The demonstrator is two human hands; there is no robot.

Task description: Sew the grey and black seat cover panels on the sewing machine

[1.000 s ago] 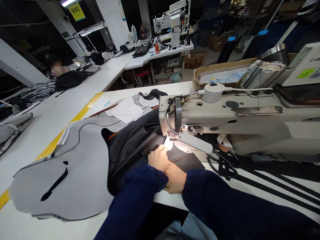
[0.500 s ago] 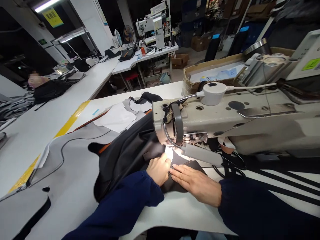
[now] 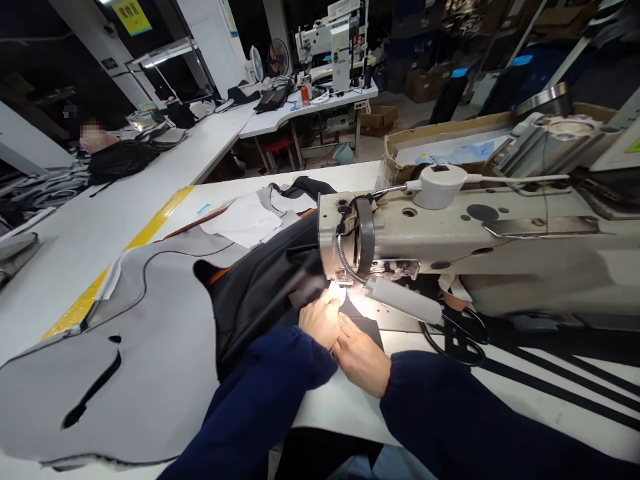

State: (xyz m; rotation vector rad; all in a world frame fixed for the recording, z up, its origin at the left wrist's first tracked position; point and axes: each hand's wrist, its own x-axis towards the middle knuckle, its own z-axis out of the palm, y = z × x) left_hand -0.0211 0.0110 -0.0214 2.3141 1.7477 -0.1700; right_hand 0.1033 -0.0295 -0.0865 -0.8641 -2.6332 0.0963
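My left hand [image 3: 319,321] is closed on the edge of dark fabric just in front of the sewing machine's [image 3: 440,243] lit needle area. Close against it, my right hand [image 3: 363,357] has its fingers curled in at the same dark fabric piece [image 3: 371,328], which shows a line of light stitching. The fingertips of both hands are partly hidden. Left of the needle, a large black cover [image 3: 260,277] runs under the machine head, and its grey backing [image 3: 165,360] spreads over the table. A grey lamp tube [image 3: 405,300] hangs just above the fabric.
Black straps [image 3: 560,380] and a looped black cord [image 3: 453,347] lie to the right. Behind the machine stands a cardboard box [image 3: 450,133] with papers. Another sewing table [image 3: 280,113] is farther back. A person [image 3: 97,137] sits at the far left.
My right hand has moved left against my left hand, its fingers going from flat to curled. The stitched fabric piece has turned slightly. The whole view has shifted, with the scene moving right.
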